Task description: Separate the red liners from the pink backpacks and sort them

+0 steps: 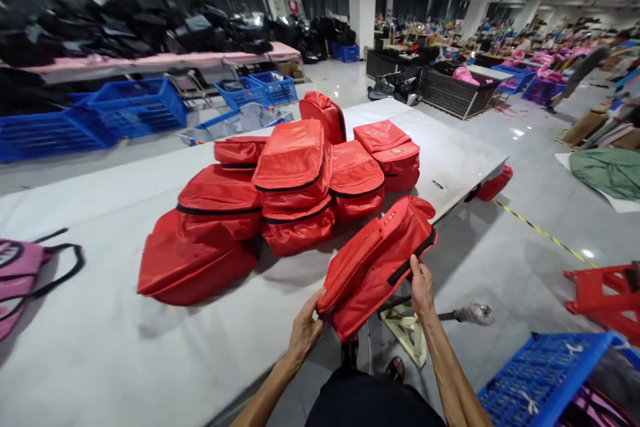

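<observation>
One pink bag [20, 273] with black straps lies at the table's [100, 347] left edge. Mid-table: a heap of red bags [280, 193]. At the near edge, a further red bag [375, 260] is held tilted, overhanging the edge; left hand [305, 330] grips its lower corner, right hand [421, 287] pinches its black-trimmed side. Far right, on the floor: blue crate [545, 373], red stool [605, 293].
</observation>
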Tool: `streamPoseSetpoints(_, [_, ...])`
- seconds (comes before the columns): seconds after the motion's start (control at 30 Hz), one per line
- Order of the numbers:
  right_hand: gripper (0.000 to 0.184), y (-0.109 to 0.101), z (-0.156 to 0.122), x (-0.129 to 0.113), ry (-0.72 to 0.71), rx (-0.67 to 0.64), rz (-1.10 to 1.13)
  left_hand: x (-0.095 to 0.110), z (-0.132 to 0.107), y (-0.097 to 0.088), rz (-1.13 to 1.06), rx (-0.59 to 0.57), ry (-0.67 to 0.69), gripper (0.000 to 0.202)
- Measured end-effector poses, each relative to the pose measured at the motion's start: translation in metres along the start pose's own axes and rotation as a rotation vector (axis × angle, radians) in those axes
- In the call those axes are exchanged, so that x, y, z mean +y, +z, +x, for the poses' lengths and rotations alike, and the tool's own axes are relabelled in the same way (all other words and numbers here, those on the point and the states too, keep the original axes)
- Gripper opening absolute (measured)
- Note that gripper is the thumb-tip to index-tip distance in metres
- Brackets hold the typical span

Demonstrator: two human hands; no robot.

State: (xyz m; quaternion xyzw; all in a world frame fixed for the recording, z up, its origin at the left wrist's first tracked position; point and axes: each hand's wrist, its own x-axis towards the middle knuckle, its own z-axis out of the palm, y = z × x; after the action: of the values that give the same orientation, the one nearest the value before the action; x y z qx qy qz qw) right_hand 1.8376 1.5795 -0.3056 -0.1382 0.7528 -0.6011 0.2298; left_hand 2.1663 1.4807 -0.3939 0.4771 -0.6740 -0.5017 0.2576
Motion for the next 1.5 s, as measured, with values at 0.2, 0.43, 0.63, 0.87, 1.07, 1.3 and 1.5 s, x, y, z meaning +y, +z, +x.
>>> streamPoseSetpoints(0.2, [0.056, 0.009, -0.047, -0.023, -0.296, -0.15, -0.082, 0.066, 0.033, 0.033, -0.039, -0.007, -0.048, 0.114])
streamPoseSetpoints(0.43, [0.059, 0.028, -0.056, 0.004, -0.359, -0.383, -0.173, 0.173, 0.088, 0.027, -0.374, 0.308, 0.108, 0.083])
streamPoseSetpoints(0.63, [0.078, 0.039, -0.052, -0.03, -0.394, -0.36, -0.188, 0.181, 0.106, 0.023, -0.325, 0.263, 0.112, 0.057])
streamPoseSetpoints(0.87, [0.072, 0.056, -0.037, -0.032, -0.42, -0.158, -0.178, 0.194, 0.102, 0.041, -0.327, 0.164, 0.066, 0.042])
streamPoseSetpoints(1.07, [0.069, 0.026, -0.038, 0.038, -0.383, -0.135, -0.264, 0.205, 0.113, 0.049, -0.206, 0.163, 0.062, 0.034])
streamPoseSetpoints(1.3, [0.056, -0.008, -0.013, -0.022, -0.637, -0.05, -0.458, 0.218, 0.112, 0.063, -0.156, -0.089, 0.178, 0.034])
streamPoseSetpoints(1.5, [0.038, -0.044, 0.027, -0.06, -0.197, 0.12, -0.706, 0.216, 0.109, 0.023, -0.166, -0.003, 0.182, 0.03])
